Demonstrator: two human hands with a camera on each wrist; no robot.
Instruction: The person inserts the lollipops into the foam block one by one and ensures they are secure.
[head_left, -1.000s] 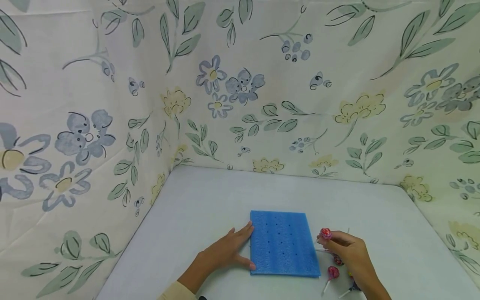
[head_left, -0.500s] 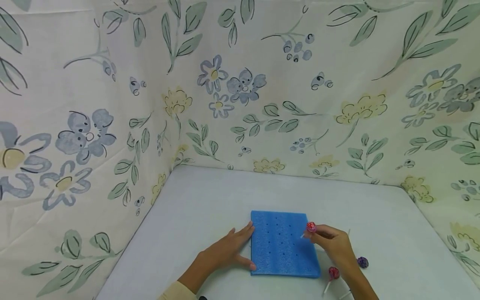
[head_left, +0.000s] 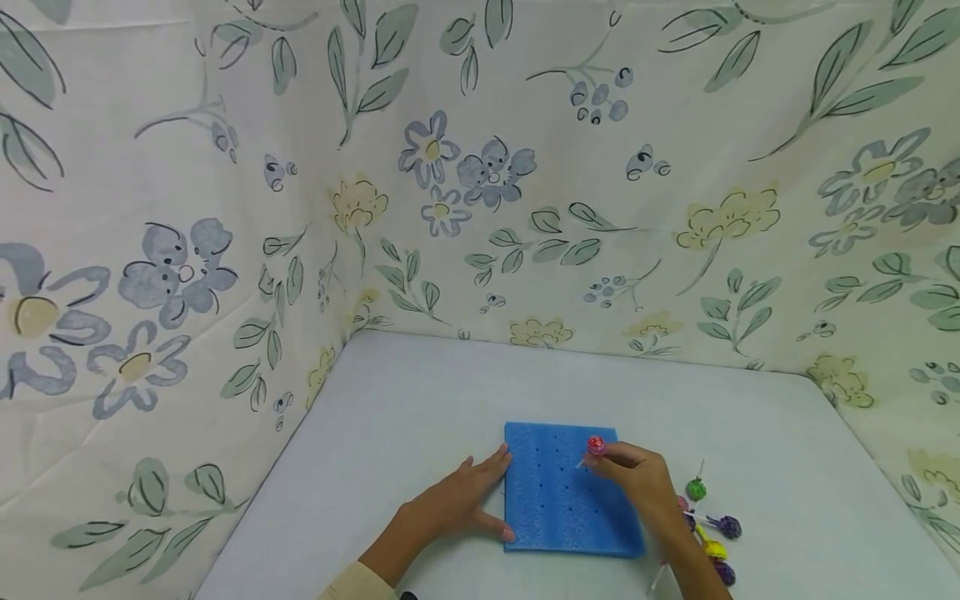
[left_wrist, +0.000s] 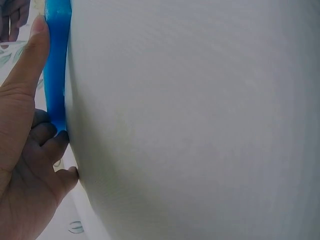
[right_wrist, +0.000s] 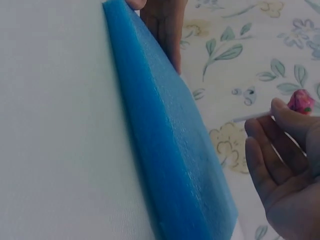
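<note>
Your right hand (head_left: 637,483) pinches a lollipop (head_left: 596,445) by its thin stick, candy head up, over the far right part of the foam (head_left: 562,500). Judge it light, rigid and brittle at the stick, so keep the pinch low, close to the head's base. Your left hand (head_left: 450,504) lies flat, fingers straight, its fingertips against the foam's left edge. More lollipops (head_left: 708,525) lie on the white counter (head_left: 420,400) just right of your right hand.

From the left wrist, your left hand (left_wrist: 25,150) touches the foam (left_wrist: 56,65) along its side; the slab looks soft, light and apt to slide.

From the right wrist, your right hand (right_wrist: 287,170) shows its fingers curled around the stick, the lollipop (right_wrist: 301,101) above them. Flowered cloth (right_wrist: 235,90) walls the space closely.
</note>
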